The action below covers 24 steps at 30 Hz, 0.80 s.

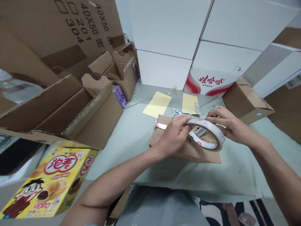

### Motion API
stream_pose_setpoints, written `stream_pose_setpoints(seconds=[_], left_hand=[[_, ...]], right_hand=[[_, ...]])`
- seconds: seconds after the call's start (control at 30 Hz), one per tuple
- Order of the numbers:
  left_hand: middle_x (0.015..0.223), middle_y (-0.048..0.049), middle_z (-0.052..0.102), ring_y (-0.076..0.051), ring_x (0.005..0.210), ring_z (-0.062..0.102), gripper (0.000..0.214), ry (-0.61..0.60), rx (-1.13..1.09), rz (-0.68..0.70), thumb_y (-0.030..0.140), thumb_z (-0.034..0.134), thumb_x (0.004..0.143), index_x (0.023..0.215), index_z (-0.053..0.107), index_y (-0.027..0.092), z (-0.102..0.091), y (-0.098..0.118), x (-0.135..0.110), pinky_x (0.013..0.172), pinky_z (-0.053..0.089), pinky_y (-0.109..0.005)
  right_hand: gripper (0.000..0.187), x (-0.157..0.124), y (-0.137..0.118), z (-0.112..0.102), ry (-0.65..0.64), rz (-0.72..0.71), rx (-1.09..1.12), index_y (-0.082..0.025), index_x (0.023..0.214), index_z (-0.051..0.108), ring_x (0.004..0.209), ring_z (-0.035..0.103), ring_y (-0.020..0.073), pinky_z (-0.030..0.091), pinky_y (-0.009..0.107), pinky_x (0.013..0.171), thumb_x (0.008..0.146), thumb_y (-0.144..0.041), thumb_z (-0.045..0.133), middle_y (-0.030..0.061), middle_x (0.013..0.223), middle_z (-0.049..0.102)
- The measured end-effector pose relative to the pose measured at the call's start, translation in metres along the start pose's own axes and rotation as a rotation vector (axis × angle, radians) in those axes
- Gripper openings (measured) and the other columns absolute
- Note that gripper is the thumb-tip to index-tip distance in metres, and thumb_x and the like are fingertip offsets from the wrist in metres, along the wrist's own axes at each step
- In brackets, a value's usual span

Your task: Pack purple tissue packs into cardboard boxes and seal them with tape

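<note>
My left hand (175, 135) is closed on the near-left rim of a roll of clear packing tape (219, 138), which stands tilted above a small cardboard box (199, 157). Green bits of a tool show at the fingertips of my right hand (229, 124), which is closed around it. A flat silver-grey part of that green tool (200, 131) is seen through the tape ring. Its exact kind is partly hidden by the roll and fingers. The cardboard box lies on the cloth-covered table, with a strip of shiny tape at its left end.
Two yellow paper sheets (157, 104) lie behind the box. Open cardboard boxes (103, 122) line the left side, with a yellow snack box (54, 182) in front. A closed carton (249, 100) stands at right. Stacked white boxes (164, 69) form the back.
</note>
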<state>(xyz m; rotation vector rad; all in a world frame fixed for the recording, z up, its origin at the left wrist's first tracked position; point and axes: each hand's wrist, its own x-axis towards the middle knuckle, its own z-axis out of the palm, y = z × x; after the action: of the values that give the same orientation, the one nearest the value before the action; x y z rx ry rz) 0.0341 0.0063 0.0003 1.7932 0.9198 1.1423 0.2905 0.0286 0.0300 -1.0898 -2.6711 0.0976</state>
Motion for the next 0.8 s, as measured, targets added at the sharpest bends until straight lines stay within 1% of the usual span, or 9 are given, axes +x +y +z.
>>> stream_pose_setpoints(seconds=[0.13, 0.23, 0.3, 0.4, 0.53, 0.6, 0.67, 0.73, 0.8], left_hand=[[0.085, -0.0055, 0.071, -0.020, 0.082, 0.068, 0.036, 0.102, -0.161, -0.155, 0.043, 0.044, 0.100, 0.095, 0.070, 0.018, -0.011, 0.004, 0.006, 0.077, 0.055, -0.032], [0.080, -0.0038, 0.070, -0.019, 0.076, 0.067, 0.049, 0.262, -0.038, -0.220, 0.056, 0.036, 0.099, 0.105, 0.068, 0.020, -0.054, 0.002, 0.015, 0.072, 0.054, -0.030], [0.083, -0.0023, 0.071, -0.018, 0.077, 0.066, 0.052, 0.360, 0.293, -0.318, 0.057, 0.031, 0.097, 0.116, 0.064, 0.022, -0.092, -0.010, 0.017, 0.071, 0.052, -0.029], [0.067, -0.0045, 0.066, -0.022, 0.067, 0.062, 0.040, 0.313, 0.477, -0.466, 0.045, 0.044, 0.086, 0.091, 0.070, 0.015, -0.138, -0.045, 0.011, 0.061, 0.046, -0.030], [0.046, -0.0049, 0.056, -0.027, 0.058, 0.061, 0.026, 0.176, 0.655, -0.604, 0.035, 0.049, 0.076, 0.062, 0.064, 0.019, -0.148, -0.095, -0.005, 0.059, 0.046, -0.033], [0.061, -0.0104, 0.068, -0.032, 0.075, 0.068, 0.027, 0.138, 0.716, -0.594, 0.036, 0.049, 0.077, 0.071, 0.068, 0.018, -0.141, -0.107, -0.010, 0.071, 0.051, -0.037], [0.097, -0.0205, 0.074, -0.040, 0.107, 0.065, 0.039, 0.141, 0.767, -0.549, 0.038, 0.045, 0.083, 0.097, 0.070, 0.012, -0.133, -0.101, -0.012, 0.092, 0.048, -0.048], [0.135, -0.0263, 0.060, -0.041, 0.136, 0.046, 0.056, 0.150, 0.793, -0.470, 0.044, 0.040, 0.089, 0.126, 0.059, 0.007, -0.126, -0.078, -0.012, 0.110, 0.035, -0.054], [0.156, -0.0197, 0.041, -0.033, 0.149, 0.030, 0.068, 0.056, 0.761, -0.332, 0.054, 0.040, 0.092, 0.145, 0.043, 0.012, -0.114, -0.044, -0.012, 0.119, 0.027, -0.051]], right_hand=[[0.029, -0.010, 0.002, -0.002, 0.065, 0.056, 0.047, -0.028, 0.120, 0.065, 0.106, 0.062, 0.0270, 0.048, 0.048, 0.095, 0.099, -0.028, 0.045, 0.0112, 0.117, 0.063], [0.036, -0.022, 0.021, 0.008, 0.208, 0.287, 0.044, -0.025, 0.128, 0.059, 0.108, 0.062, 0.0280, 0.052, 0.042, 0.088, 0.095, -0.038, 0.052, 0.0125, 0.120, 0.063], [0.039, -0.035, 0.039, 0.025, 0.268, 0.490, -0.019, -0.021, 0.122, 0.062, 0.102, 0.064, 0.0296, 0.052, 0.043, 0.086, 0.091, -0.043, 0.054, 0.0129, 0.112, 0.067], [0.034, -0.057, 0.059, 0.064, 0.263, 0.666, -0.064, -0.017, 0.107, 0.067, 0.088, 0.066, 0.0293, 0.052, 0.041, 0.077, 0.088, -0.042, 0.053, 0.0128, 0.097, 0.071], [0.025, -0.078, 0.063, 0.113, 0.242, 0.753, -0.073, -0.018, 0.096, 0.070, 0.084, 0.065, 0.0281, 0.051, 0.038, 0.074, 0.085, -0.036, 0.054, 0.0121, 0.090, 0.071], [0.023, -0.084, 0.060, 0.125, 0.255, 0.777, -0.070, -0.019, 0.094, 0.069, 0.087, 0.065, 0.0301, 0.052, 0.041, 0.078, 0.083, -0.033, 0.055, 0.0126, 0.088, 0.070], [0.025, -0.086, 0.055, 0.127, 0.285, 0.777, -0.055, -0.019, 0.100, 0.068, 0.095, 0.064, 0.0334, 0.051, 0.047, 0.084, 0.085, -0.033, 0.054, 0.0143, 0.093, 0.070], [0.031, -0.085, 0.046, 0.123, 0.308, 0.735, -0.013, -0.019, 0.112, 0.065, 0.105, 0.062, 0.0347, 0.050, 0.052, 0.092, 0.089, -0.034, 0.050, 0.0157, 0.105, 0.069], [0.037, -0.080, 0.030, 0.118, 0.301, 0.649, 0.049, -0.022, 0.125, 0.060, 0.117, 0.060, 0.0317, 0.050, 0.050, 0.099, 0.093, -0.034, 0.047, 0.0141, 0.122, 0.066]])
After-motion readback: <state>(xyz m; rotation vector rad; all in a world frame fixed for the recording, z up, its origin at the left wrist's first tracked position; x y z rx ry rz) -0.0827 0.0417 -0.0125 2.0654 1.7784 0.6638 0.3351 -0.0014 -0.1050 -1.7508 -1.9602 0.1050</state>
